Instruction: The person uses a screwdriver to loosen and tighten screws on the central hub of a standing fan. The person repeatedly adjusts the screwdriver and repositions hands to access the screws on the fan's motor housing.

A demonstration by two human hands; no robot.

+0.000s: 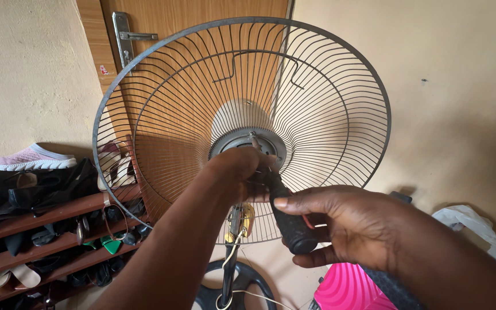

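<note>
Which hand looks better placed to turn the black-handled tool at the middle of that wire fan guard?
Probably the right hand: it grips the black-handled screwdriver, whose tip points at the grey motor hub of the round wire fan guard. The left hand rests at the hub, steadying.

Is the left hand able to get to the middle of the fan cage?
Probably yes: the left hand already sits at the fan cage's hub, with no blade in front; the right hand holds a black-handled screwdriver beside it.

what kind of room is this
Likely a home entryway or bedroom: a wooden door, a shoe rack full of shoes, and a standing fan's rear wire guard being worked on.
</note>
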